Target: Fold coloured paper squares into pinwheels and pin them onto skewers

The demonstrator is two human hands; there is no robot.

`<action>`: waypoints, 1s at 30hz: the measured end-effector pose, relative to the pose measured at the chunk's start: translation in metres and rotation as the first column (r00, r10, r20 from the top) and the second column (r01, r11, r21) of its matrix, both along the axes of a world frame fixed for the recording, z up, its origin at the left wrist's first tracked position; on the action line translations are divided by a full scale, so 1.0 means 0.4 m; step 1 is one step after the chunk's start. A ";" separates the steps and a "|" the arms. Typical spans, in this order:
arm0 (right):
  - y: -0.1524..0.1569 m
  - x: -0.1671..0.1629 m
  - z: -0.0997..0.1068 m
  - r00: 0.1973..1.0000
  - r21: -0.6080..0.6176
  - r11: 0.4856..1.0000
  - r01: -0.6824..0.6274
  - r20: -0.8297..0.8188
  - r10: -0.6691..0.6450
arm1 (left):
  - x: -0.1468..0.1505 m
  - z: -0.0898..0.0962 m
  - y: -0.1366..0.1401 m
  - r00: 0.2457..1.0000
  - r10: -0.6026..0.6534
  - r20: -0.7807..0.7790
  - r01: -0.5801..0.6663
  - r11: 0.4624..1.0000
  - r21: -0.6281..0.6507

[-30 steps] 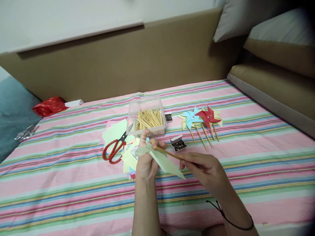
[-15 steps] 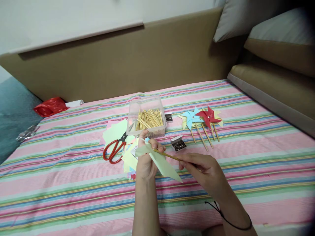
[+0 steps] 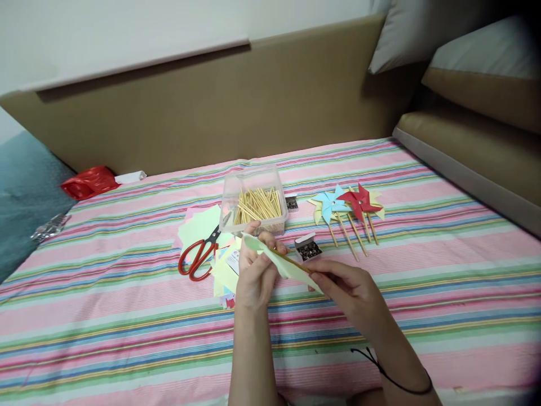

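Lower centre: upraised left hand [image 3: 256, 279] pinches curled pale-green paper [image 3: 293, 272]; right hand [image 3: 349, 286], angled inward, pinches a wooden stick [image 3: 296, 264] along it. Centre: clear plastic box [image 3: 276, 229] of sticks [image 3: 257, 206]; small carton [image 3: 305, 238] of dark pieces [image 3: 310, 250].

Left forearm [image 3: 254, 355]: bare; enters at the lower edge, near vertical in view. Left wrist [image 3: 252, 307]: roughly in line with forearm. Left hand [image 3: 257, 276]: raised, closed in a grip; thumb [image 3: 261, 263] bent across, one finger [image 3: 253, 226] angled upward, others curled, partly hidden.

Right forearm [image 3: 403, 361]: bare; slants from lower right up toward the middle. Right hand [image 3: 349, 285]: thumb and forefinger drawn together in a pinch, fingertips directed leftward; remaining fingers folded beneath, mostly hidden.

Both hands: near each other, apart, right slightly lower in view.
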State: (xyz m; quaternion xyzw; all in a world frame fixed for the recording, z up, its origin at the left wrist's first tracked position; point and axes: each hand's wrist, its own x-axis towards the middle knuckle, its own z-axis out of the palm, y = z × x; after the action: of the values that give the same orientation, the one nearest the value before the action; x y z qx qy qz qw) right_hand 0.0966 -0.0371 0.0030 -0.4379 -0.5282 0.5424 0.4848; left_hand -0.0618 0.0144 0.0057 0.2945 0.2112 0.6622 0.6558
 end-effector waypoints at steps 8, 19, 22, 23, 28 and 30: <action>0.018 0.002 -0.010 0.971 -0.150 0.982 0.119 -0.190 -0.146 | 0.008 0.003 0.010 0.975 0.109 -0.193 -0.112 0.994 -0.006; 0.040 0.000 -0.022 0.971 -0.176 0.974 0.145 -0.166 -0.175 | 0.023 -0.012 0.018 0.913 0.100 -0.395 -0.093 0.995 0.035; 0.039 -0.004 -0.022 0.983 -0.187 0.978 0.089 -0.144 -0.117 | 0.026 -0.009 0.019 0.916 0.096 -0.389 -0.099 0.995 0.012; 0.038 -0.005 -0.021 0.986 -0.183 0.981 0.066 -0.140 -0.093 | 0.026 -0.007 0.019 0.919 0.096 -0.382 -0.102 0.995 0.004; 0.036 -0.008 -0.019 0.993 -0.138 0.990 -0.021 -0.115 0.005 | 0.027 -0.005 0.017 0.936 0.085 -0.342 -0.100 0.995 -0.026; 0.035 -0.009 -0.018 0.995 -0.135 0.990 -0.042 -0.095 0.029 | 0.026 -0.006 0.017 0.938 0.093 -0.334 -0.108 0.994 -0.029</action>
State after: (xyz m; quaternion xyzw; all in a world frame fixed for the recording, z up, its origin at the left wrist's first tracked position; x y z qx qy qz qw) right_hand 0.0931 -0.0229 -0.0042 -0.4348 -0.4745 0.6055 0.4681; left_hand -0.0512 0.0212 0.0034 0.3752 0.3490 0.6306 0.5829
